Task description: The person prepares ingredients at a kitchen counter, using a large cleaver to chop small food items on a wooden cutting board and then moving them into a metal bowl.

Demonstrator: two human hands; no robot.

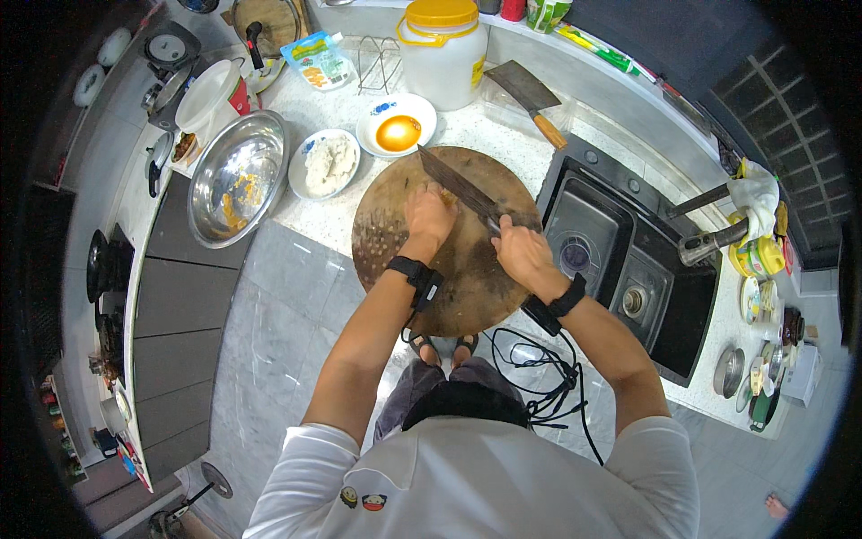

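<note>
A thick round wooden chopping board (395,260) lies in front of me at the counter's edge. My right hand (525,256) grips the handle of a dark kitchen knife (460,186), whose blade slants up and left across the board. Just left of the blade, my left hand (431,216) is curled on the board, its fingertips closed round a small yellow-brown piece of food (447,195). What exactly that piece is stays too small to tell. Beyond the board stand a plate of orange-brown liquid (395,112) and a bowl of white paste or flour (325,163).
A steel basin (265,144) with yellow scraps stands at the left. Behind are a yellow-lidded tub (440,67), a blue pouch (319,61) and a wooden-handled cleaver (525,88). The dark double sink (620,242) lies to the right. Black cables (548,373) hang by my waist.
</note>
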